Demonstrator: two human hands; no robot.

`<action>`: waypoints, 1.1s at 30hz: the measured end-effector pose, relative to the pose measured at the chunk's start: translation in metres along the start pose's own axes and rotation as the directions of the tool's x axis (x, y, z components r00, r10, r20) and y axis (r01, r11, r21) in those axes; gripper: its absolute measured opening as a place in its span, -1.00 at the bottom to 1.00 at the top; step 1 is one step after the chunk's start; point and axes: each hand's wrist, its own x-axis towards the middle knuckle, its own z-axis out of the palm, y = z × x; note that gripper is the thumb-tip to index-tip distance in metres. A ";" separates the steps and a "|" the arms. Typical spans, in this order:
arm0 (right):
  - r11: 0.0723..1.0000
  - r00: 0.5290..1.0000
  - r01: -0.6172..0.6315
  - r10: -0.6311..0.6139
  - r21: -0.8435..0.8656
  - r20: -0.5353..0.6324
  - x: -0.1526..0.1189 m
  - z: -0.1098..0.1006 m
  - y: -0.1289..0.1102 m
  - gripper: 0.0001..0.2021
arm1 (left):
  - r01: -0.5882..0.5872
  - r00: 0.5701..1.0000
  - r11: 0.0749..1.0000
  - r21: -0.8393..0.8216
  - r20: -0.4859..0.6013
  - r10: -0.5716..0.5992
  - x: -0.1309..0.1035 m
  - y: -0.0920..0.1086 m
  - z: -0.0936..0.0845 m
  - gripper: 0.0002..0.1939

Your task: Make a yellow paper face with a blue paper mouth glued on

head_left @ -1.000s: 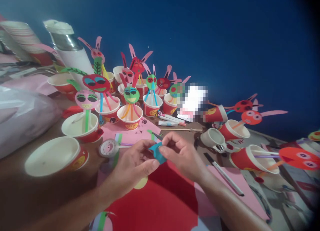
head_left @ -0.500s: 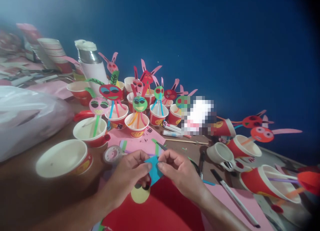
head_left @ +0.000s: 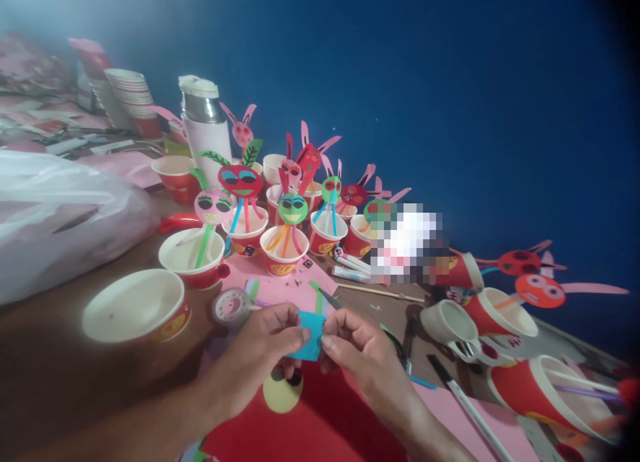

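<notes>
A small piece of blue paper [head_left: 311,339] is held upright between my two hands. My left hand [head_left: 273,339] pinches its left side between thumb and fingers. At its right edge, my right hand [head_left: 353,342] has thumb and fingertips closed on the paper. Just below lies a large sheet of red paper [head_left: 320,422]. On it rests a yellow paper disc [head_left: 283,392] with dark eye shapes, partly covered by the fingers of my left hand. Pink paper [head_left: 475,422] sticks out to the right under my forearm.
Paper bowls with paper-faced figures, such as a green one [head_left: 293,209], stand behind. A roll of tape [head_left: 231,307] lies left of my hands. To the right are a marker [head_left: 467,402] and a white mug [head_left: 450,325]. A plastic bag [head_left: 60,229] fills the left; a thermos [head_left: 205,129] stands behind.
The blue paper has turned from a slanted, corner-up position to nearly square between my fingers. My view has shifted slightly, and both hands stay on the paper.
</notes>
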 end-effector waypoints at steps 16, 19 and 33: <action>0.658 0.985 -0.008 -0.127 -0.753 -0.121 0.000 -0.047 -0.046 -0.88 | -0.103 0.993 0.991 -0.087 -0.072 0.097 0.002 0.022 -0.005 -0.84; 0.222 0.991 -0.057 -0.107 -0.973 -0.082 -0.003 -0.070 -0.055 -0.81 | -0.128 0.990 0.989 -0.081 -0.077 0.121 0.003 0.024 -0.006 -0.85; -0.117 0.999 -0.032 0.037 -0.993 -0.036 -0.011 -0.075 -0.029 -0.67 | -0.101 0.992 0.988 -0.118 -0.081 0.092 0.001 0.022 -0.004 -0.87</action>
